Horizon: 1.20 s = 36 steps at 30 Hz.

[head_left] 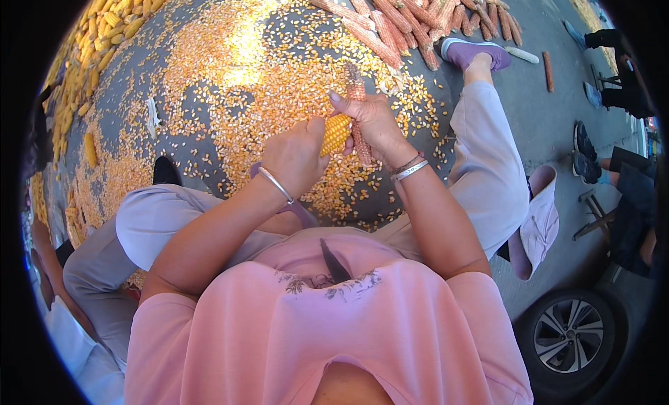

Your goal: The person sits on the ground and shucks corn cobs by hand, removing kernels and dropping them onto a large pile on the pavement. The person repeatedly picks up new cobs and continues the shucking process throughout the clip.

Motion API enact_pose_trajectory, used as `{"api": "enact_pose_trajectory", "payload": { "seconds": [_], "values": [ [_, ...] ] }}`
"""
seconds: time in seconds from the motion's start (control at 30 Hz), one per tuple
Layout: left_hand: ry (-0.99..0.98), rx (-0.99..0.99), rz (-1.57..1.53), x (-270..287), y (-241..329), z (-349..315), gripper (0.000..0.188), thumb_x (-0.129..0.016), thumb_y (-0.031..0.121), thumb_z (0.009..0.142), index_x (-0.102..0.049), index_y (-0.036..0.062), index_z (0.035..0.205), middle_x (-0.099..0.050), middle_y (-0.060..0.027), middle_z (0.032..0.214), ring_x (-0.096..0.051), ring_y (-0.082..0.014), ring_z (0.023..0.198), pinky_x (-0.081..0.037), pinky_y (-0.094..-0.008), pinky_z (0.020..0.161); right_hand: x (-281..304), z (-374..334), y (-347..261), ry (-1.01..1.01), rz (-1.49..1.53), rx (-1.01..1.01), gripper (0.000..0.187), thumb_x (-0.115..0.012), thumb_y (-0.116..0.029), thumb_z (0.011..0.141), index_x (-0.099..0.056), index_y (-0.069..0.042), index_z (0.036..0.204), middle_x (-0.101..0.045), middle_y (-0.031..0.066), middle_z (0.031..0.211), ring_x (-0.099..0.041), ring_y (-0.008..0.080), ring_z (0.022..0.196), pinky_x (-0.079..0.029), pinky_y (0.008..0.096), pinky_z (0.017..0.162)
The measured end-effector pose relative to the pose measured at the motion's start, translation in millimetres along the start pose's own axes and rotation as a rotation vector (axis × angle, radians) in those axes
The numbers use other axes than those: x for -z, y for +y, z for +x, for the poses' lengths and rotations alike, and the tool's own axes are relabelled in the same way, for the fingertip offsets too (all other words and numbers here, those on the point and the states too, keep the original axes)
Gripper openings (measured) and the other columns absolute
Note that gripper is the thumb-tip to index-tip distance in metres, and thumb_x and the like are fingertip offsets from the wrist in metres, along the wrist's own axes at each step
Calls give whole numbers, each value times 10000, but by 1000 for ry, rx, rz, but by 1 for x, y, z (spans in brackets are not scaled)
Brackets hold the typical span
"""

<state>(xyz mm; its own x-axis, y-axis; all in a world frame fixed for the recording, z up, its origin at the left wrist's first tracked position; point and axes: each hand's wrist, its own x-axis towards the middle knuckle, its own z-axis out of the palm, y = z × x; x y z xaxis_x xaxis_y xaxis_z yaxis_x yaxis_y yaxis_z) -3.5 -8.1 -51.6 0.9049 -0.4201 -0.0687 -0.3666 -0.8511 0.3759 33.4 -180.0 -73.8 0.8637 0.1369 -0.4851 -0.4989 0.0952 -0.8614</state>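
Observation:
My left hand (296, 153) is closed around a yellow corn cob (336, 135) still covered in kernels on the side that shows. In my right hand (377, 124) is a bare reddish corncob (356, 93), stripped of kernels, its far end sticking out past my thumb and its near end below my fingers. The two cobs are side by side and look pressed together between my hands. Beneath them, loose yellow kernels (279, 102) lie spread over the dark ground. Part of each cob is hidden by my fingers.
Bare reddish cobs (418, 18) are heaped at the far right, near my purple shoe (476, 55). Unshelled corn (104, 32) is piled at the far left. A pale hat (535, 227) lies beside my right leg; a car wheel (568, 334) stands behind it. Other people's feet (587, 154) are at right.

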Motion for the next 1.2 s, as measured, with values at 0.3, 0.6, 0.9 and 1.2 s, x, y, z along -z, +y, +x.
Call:
{"api": "enact_pose_trajectory", "payload": {
  "seconds": [0.3,0.6,0.9,1.2],
  "values": [
    [187,-102,51,3,-1,2,430,-776,170,734,-497,49,1039,-565,-135,847,-629,-375,702,-508,-471,584,-6,-22,-20,18,11,9,558,-707,-529,863,-658,24,924,-595,55,626,-581,137,442,-519,271,413],
    [-182,225,-330,14,-1,11,389,-755,214,757,-522,-8,975,-663,-258,796,-676,-423,780,-528,-505,691,-12,-16,-4,19,32,106,519,-736,-519,847,-631,-12,803,-546,38,571,-563,135,455,-481,296,386],
    [-113,160,-54,-2,0,5,353,-763,200,762,-520,-27,881,-645,-279,760,-663,-452,733,-527,-501,662,-24,3,31,132,-38,185,395,-750,-370,875,-655,11,841,-627,72,668,-592,141,470,-479,276,370],
    [-229,248,-514,7,0,10,361,-761,213,757,-660,6,1035,-707,-161,860,-702,-285,800,-537,-387,749,-7,-2,14,-18,195,100,406,-749,-393,875,-654,0,840,-644,73,673,-618,152,503,-500,285,436]
  ]
}}
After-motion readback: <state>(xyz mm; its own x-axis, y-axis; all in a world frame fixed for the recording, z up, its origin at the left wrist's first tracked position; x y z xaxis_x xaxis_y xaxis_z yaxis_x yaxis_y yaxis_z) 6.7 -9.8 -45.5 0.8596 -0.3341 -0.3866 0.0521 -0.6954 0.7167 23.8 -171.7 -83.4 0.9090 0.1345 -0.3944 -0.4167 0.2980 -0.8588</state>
